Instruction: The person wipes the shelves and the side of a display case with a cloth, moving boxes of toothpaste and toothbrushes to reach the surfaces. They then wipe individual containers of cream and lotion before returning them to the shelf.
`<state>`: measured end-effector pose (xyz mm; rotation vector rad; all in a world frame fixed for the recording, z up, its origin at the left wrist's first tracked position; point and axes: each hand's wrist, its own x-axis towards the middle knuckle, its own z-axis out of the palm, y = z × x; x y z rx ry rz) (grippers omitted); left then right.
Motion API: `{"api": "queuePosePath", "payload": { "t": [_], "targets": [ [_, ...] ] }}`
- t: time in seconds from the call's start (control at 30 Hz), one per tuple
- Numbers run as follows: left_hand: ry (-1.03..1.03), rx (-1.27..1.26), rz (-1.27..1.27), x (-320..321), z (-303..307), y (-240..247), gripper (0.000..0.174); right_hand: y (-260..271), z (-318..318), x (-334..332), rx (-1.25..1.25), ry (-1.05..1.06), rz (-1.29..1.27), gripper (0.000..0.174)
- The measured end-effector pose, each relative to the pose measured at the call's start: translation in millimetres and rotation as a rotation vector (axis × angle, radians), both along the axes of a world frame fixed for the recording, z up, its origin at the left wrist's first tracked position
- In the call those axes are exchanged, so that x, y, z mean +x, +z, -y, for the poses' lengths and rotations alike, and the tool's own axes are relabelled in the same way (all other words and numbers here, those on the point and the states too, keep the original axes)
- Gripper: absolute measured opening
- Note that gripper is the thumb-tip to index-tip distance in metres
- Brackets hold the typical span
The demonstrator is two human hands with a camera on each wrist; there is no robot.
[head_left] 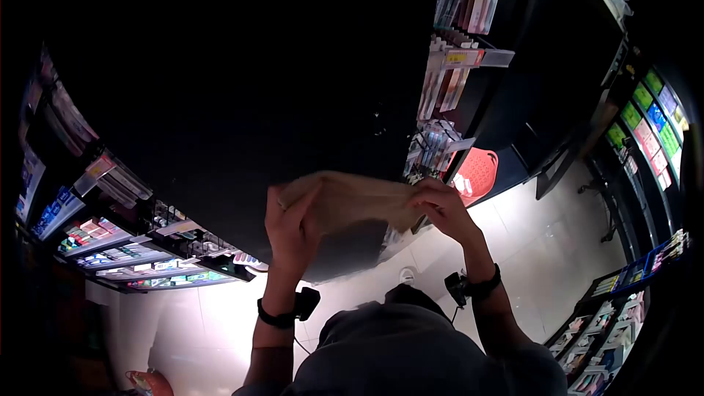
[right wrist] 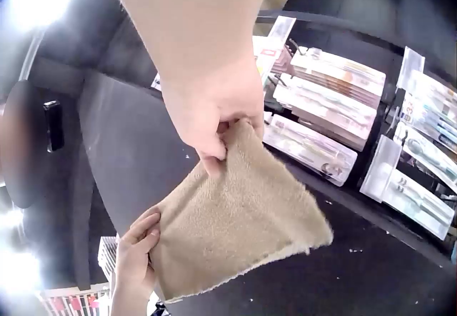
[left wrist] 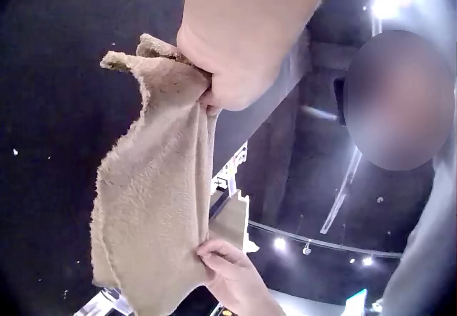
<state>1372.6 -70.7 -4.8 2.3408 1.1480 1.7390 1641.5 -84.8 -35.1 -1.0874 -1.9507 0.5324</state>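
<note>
A tan, fuzzy-textured cloth (head_left: pixel 359 204) is stretched between both hands in front of the person. The left hand (head_left: pixel 292 231) grips one end, part of the cloth bunched beside its fingers. At the other end, the right hand (head_left: pixel 445 209) pinches the edge between thumb and fingers. From the left wrist, the cloth (left wrist: pixel 153 202) hangs in long folds with a ragged-looking edge. In the right wrist view one corner of the cloth (right wrist: pixel 285 216) spreads out past the right hand (right wrist: pixel 214 113), over a dark surface (right wrist: pixel 343 259).
Hanging blister packs (head_left: pixel 447 92) line a rack at the right, above a red perforated basket (head_left: pixel 482 176). Shelves of small boxed goods (head_left: pixel 110 249) stand at the left, and more shelving (head_left: pixel 649 132) at the far right. Pale floor tiles (head_left: pixel 513 231) lie below.
</note>
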Motion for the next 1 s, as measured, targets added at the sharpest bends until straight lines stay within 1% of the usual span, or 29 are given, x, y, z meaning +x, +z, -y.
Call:
{"api": "queuePosePath", "payload": {
  "t": [0.03,0.07,0.1,0.13,0.17,0.2,0.27,0.3,0.33,0.37,0.4,0.43,0.47,0.5,0.53,0.57,0.63,0.67,0.7,0.73,0.77,0.8,0.83,0.87,0.9,0.97,1.0],
  "targets": [
    [-0.004,0.028,-0.048,-5,1,4,0.038,6,1,0,0.01,0.002,0.011,0.018],
    [0.001,0.038,-0.04,-10,0,10,0.038,14,0,-2,0.141,-0.069,0.037,0.02],
    [0.024,0.117,-0.106,-15,-3,19,0.039,26,-1,-5,0.272,-0.138,0.059,0.022],
    [0.048,0.197,-0.173,-19,-5,29,0.04,42,-4,-11,0.344,-0.157,0.028,0.026],
    [0.106,0.235,-0.213,-24,-9,44,0.039,61,-8,-17,0.403,-0.203,0.049,0.026],
    [0.165,0.275,-0.252,-27,-13,63,0.038,81,-14,-23,0.52,-0.267,0.073,0.025],
    [0.202,0.463,-0.155,-24,-22,105,0.035,124,-27,-38,0.787,-0.357,0.115,0.022],
    [0.26,0.456,-0.134,-24,-24,119,0.038,144,-35,-45,0.934,-0.382,0.136,0.021],
    [0.335,0.462,-0.14,-23,-26,130,0.041,156,-46,-51,0.951,-0.385,0.133,0.021],
    [0.411,0.462,-0.145,-22,-29,139,0.045,166,-57,-56,1.039,-0.434,0.176,0.021],
    [0.412,0.47,-0.143,-20,-34,143,0.045,171,-64,-61,1.122,-0.482,0.221,0.02],
    [0.596,0.491,-0.238,-18,-42,142,0.047,170,-69,-64,1.127,-0.481,0.22,0.02],
    [0.782,0.508,-0.332,-17,-48,138,0.049,167,-75,-68,1.189,-0.567,0.226,0.021],
    [0.788,0.512,-0.329,-17,-55,130,0.049,164,-81,-71,1.252,-0.653,0.231,0.023],
    [0.864,0.57,-0.336,-17,-64,122,0.05,160,-80,-74,1.273,-0.713,0.256,0.026],
    [0.94,0.626,-0.342,-18,-71,115,0.051,158,-77,-77,1.281,-0.706,0.254,0.026],
    [0.938,0.609,-0.319,-23,-70,114,0.051,152,-71,-82,1.244,-0.804,0.317,0.028],
    [0.884,0.611,-0.277,-28,-69,117,0.051,152,-68,-83,1.215,-0.755,0.328,0.028],
    [0.828,0.612,-0.234,-31,-67,121,0.051,153,-64,-84,1.212,-0.758,0.329,0.028],
    [0.881,0.635,-0.239,-34,-64,124,0.049,153,-60,-86,1.125,-0.757,0.378,0.028],
    [0.877,0.635,-0.241,-35,-65,124,0.049,153,-56,-89,1.037,-0.755,0.424,0.027],
    [0.942,0.67,-0.219,-35,-65,127,0.049,154,-52,-94,1.034,-0.76,0.421,0.027],
    [1.008,0.704,-0.197,-33,-63,130,0.049,155,-48,-101,0.912,-0.755,0.413,0.029],
    [1.047,0.67,-0.259,-32,-55,131,0.045,155,-46,-106,0.788,-0.748,0.405,0.032],
    [1.044,0.67,-0.263,-32,-50,136,0.045,154,-46,-110,0.785,-0.749,0.404,0.032],
    [0.757,0.078,-0.262,-32,-43,143,0.045,154,-47,-116,0.607,-0.707,0.307,0.041],
    [0.758,0.077,-0.263,-29,-40,145,0.045,154,-49,-117,0.606,-0.706,0.307,0.041]
  ]
}}
